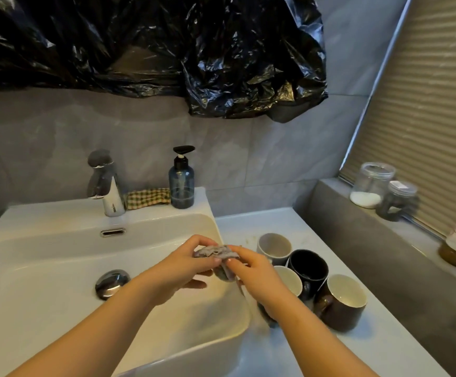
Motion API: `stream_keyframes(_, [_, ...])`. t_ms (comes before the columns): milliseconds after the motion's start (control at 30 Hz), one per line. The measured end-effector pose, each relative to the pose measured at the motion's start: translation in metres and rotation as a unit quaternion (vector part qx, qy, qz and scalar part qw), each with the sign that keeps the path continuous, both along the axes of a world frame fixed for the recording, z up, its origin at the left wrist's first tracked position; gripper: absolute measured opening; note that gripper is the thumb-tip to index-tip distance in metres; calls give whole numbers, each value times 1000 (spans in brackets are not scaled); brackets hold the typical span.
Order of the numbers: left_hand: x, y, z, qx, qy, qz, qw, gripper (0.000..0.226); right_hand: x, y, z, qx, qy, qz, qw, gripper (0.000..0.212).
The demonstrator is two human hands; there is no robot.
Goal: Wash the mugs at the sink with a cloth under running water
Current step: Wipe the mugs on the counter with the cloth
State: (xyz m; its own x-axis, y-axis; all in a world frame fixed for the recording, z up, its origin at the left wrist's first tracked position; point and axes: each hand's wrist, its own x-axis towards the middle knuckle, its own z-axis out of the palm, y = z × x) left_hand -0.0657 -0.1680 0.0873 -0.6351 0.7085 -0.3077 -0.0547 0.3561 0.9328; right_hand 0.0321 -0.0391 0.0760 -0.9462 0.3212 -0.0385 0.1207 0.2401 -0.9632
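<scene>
Biggest thing in front of you: a crumpled black plastic sheet [167, 50] hanging across the grey tiled wall. Under it the white sink [58, 257] fills your left side. The white surface [262, 227] runs off to your right, with a grey ledge [357, 240] beyond it.

On that surface four mugs stand upright in a tight cluster, just beside the sink's right rim. The brown mug [341, 303] is nearest you on the right and the black mug [308, 266] is behind it. The white mug [289, 278] is partly hidden by your right wrist, and the pale grey mug [273, 247] is at the back.

At the sink's back rim you've got the chrome faucet [107, 183], a blue pump bottle [182, 183] and a checked rag [148, 198] between them.

Now your hands, both over the sink's right edge. Your left grip [191, 265] pinches one end of the grey cloth [216, 253] between thumb and curled fingers. Your right grip [251, 270] pinches the other end. The cloth sits bunched between the two, a short tail hanging below. The mugs sit just right of your right grip.
</scene>
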Motion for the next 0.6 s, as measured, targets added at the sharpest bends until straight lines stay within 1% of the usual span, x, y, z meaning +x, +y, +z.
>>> stream_keyframes(100, [19,36,2,31,99,59,993,14,11,23,7,-41,38,-47,997,33])
stream_keyframes(167, [29,60,3,62,121,80,988,15,18,42,11,-74,45,-84,993,28])
stream_keyframes(233, [38,82,4,94,85,90,988,18,26,63,15,-114,43,-125,985,26])
stream_keyframes(300, [44,101,5,115,40,79,989,21,33,86,16,-140,44,-181,973,27])
stream_keyframes(367, [48,117,3,106,8,46,993,21,40,110,18,-168,48,-237,956,27])
stream_keyframes(433, [48,130,1,115,-57,40,991,21,46,135,17,-232,55,-269,933,26])
stream_keyframes(500, [46,142,2,142,-140,79,977,17,50,156,16,-296,61,-282,911,24])
stream_keyframes(533, [46,148,2,149,-168,101,969,18,52,163,16,-311,63,-281,906,22])
stream_keyframes(567, [47,156,3,146,-179,122,965,17,52,171,16,-309,62,-281,907,19])
stream_keyframes(600, [48,162,2,130,-163,138,968,16,51,174,16,-302,56,-284,908,18])
